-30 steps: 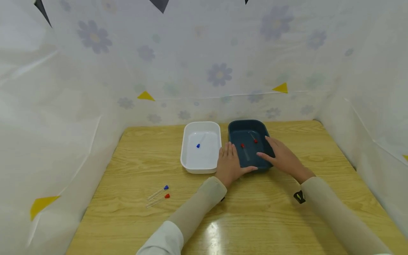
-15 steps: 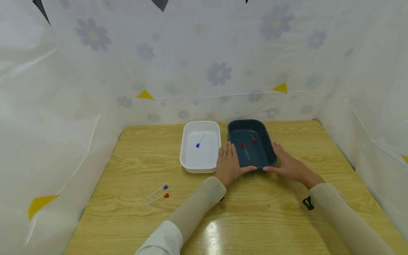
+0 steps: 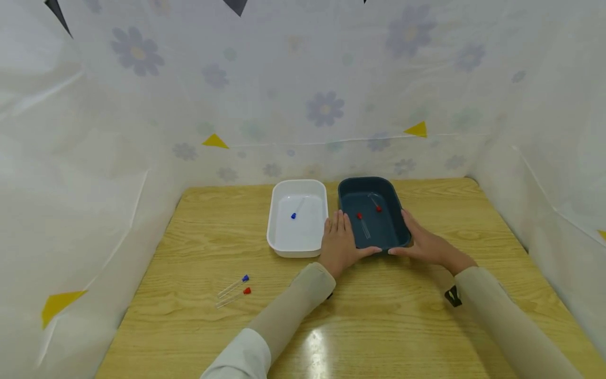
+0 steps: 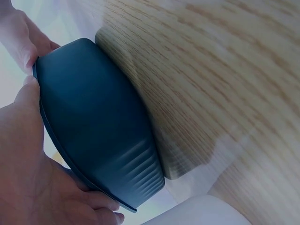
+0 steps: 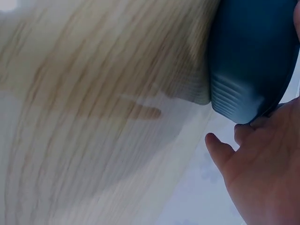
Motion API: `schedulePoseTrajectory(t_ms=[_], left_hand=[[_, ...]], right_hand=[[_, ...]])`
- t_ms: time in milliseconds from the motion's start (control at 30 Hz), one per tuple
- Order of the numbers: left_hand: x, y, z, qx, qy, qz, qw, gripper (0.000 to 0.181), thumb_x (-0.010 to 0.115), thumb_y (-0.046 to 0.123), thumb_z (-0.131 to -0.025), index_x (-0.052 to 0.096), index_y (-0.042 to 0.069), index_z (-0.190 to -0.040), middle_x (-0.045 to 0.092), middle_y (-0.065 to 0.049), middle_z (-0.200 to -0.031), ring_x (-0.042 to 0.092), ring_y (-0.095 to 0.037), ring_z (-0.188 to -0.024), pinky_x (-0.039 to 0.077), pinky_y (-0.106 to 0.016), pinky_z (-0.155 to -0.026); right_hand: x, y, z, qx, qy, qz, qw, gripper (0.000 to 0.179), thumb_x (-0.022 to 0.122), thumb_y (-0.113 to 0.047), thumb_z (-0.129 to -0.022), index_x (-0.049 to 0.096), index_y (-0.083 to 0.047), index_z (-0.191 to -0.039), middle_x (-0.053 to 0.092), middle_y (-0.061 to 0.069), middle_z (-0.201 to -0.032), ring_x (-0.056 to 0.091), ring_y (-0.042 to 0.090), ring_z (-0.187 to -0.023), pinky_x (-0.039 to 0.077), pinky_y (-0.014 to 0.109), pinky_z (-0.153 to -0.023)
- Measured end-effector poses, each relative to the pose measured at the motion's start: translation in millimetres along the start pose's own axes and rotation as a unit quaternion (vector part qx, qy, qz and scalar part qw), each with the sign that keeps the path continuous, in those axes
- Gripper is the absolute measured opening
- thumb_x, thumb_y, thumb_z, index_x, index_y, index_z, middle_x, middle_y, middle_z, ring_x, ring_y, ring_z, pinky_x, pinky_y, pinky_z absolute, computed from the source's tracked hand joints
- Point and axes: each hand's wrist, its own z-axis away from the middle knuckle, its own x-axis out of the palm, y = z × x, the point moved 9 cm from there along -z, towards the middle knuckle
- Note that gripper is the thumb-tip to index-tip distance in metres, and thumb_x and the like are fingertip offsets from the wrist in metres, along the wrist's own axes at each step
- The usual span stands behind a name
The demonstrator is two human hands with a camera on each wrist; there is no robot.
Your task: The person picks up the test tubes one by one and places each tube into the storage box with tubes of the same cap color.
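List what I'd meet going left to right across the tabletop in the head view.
Loose blue-tipped piece with loose red-tipped piece beside it, white tray, left hand, dark tray, right hand.

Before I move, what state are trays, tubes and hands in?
White rectangular tray: upright, one blue-capped clear tube lying inside.
Dark teal rectangular tray: upright, two red-capped clear tubes lying inside.
Blue-capped clear tube outside the trays: lying.
Red-capped clear tube beside it: lying.
Left hand: against the teal tray's left side.
Right hand: against that tray's right side.
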Motion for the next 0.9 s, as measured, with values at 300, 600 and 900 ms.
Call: schedulePoseTrajectory(t_ms=[300, 600, 900], left_hand=[[-5.2, 0.4, 1.8, 0.005, 0.016, 0.002, 0.9998, 0.122, 0.019, 0.091, -0.066, 0.023, -0.001, -0.146, 0.019, -0.017, -0.151, 0.014, -0.027, -0.14, 0.013, -0.043, -0.111], [-3.9, -0.7, -1.0, 0.009, 0.007, -0.02, 0.9997, 0.123, 0.014, 0.091, -0.066, 0.022, -0.002, -0.146, 0.018, -0.017, -0.151, 0.012, -0.028, -0.14, 0.012, -0.043, -0.112], [-6.5, -4.2, -5.9, 0.007, -0.004, -0.023, 0.9997, 0.122, 0.014, 0.09, -0.067, 0.021, -0.001, -0.146, 0.017, -0.017, -0.151, 0.011, -0.028, -0.14, 0.012, -0.043, -0.111]], right_hand=[[1, 2, -2.5, 0.009, -0.005, 0.005, 0.9999, 0.108, 0.059, -0.06, -0.081, -0.017, -0.019, -0.147, -0.016, 0.01, -0.153, 0.008, 0.042, -0.137, 0.021, 0.065, -0.099], [-4, -4, -3.1, 0.002, 0.028, 0.098, 0.9948, 0.107, 0.053, -0.068, -0.08, -0.007, -0.012, -0.149, -0.007, 0.014, -0.154, 0.013, 0.04, -0.137, 0.023, 0.06, -0.101], [-10, -13, -7.6, -0.022, 0.036, 0.177, 0.9832, 0.108, 0.048, -0.071, -0.08, 0.004, -0.001, -0.148, 0.004, 0.021, -0.153, 0.012, 0.039, -0.138, 0.018, 0.056, -0.105]])
